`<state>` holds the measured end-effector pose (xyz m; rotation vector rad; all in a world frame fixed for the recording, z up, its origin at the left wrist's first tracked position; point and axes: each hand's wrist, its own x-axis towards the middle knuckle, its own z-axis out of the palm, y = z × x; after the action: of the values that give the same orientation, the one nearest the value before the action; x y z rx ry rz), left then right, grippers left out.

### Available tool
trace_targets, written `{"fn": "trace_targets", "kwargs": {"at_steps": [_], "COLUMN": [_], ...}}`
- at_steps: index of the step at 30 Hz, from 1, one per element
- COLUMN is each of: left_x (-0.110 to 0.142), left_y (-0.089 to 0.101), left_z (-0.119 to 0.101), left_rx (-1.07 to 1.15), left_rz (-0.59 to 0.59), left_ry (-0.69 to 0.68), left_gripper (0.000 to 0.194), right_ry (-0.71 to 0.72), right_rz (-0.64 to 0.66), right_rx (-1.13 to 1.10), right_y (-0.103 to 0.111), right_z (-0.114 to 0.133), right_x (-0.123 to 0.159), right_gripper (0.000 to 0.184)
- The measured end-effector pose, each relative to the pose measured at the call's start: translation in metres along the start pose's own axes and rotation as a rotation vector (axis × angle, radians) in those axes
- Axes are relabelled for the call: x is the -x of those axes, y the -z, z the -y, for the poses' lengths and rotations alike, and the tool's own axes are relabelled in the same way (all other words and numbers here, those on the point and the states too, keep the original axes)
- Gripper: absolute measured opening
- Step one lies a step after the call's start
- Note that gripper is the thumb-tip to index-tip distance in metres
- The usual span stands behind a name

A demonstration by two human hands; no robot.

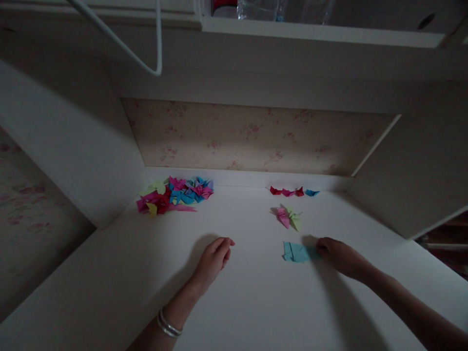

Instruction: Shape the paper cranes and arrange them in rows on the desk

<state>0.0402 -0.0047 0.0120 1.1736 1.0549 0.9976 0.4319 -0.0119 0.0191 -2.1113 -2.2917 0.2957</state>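
Note:
Light blue folded papers [297,252] lie on the white table, right of centre. At their right end is my right hand [334,253], its fingers closed in a pinch at the paper's shaded edge. The fingertips partly hide what they grip. My left hand [215,256] hovers or rests over the middle of the table, fingers curled together, with nothing seen in them. Beyond the blue papers sit a pink paper crane [282,216] and a pale green paper crane [294,218], side by side and touching.
A heap of colourful folded paper cranes [186,191] lies at the back left. Along the back right runs a short row of small red, pink and blue folded pieces [287,192]. A shelf [321,33] overhangs the table, and a white cable [127,56] hangs at upper left.

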Motion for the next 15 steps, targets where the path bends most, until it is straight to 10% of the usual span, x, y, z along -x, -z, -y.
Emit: {"fn": "trace_targets", "kwargs": {"at_steps": [15], "left_x": [0.004], "left_y": [-0.002], "left_z": [-0.009], "left_rx": [-0.007], "left_rz": [-0.021], "left_ry": [0.009], "left_gripper": [0.042], "right_ry": [-0.005], "right_rz": [-0.217], "right_rx": [0.067], "right_y": [-0.010], "right_z": [-0.006], "right_x": [0.009], "right_gripper": [0.023]}}
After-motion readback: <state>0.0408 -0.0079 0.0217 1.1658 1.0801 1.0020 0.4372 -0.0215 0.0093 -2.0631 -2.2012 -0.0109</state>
